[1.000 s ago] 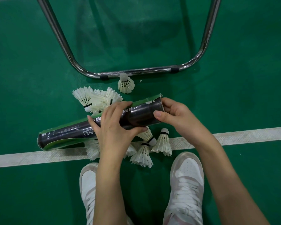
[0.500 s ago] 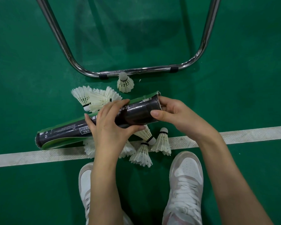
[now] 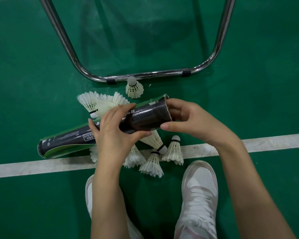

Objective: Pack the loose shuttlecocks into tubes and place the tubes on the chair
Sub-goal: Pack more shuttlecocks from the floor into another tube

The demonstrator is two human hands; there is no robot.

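A person crouches on a green court floor (image 3: 33, 57), white sneakers (image 3: 199, 192) planted just behind a white boundary line (image 3: 274, 140), packing shuttlecocks into a tube. The left hand (image 3: 114, 133) wraps around the middle of the black-and-green shuttlecock tube (image 3: 145, 116), fingers over the top and thumb beneath, holding it off the floor and nearly level, apparently to steady it for loading. The right hand (image 3: 188, 121) cups the tube's open end, thumb against the lower rim and fingers curled at the mouth; whether it holds a shuttlecock there cannot be told. Loose feather shuttlecocks (image 3: 152, 161) lie clustered on and beside the line directly under the tube, within easy reach, with more (image 3: 97, 104) fanned out just behind it. One shuttlecock (image 3: 134, 87) stands alone against the chrome chair frame (image 3: 145, 75) beyond, where filled tubes are meant to go; the seat itself is out of view.
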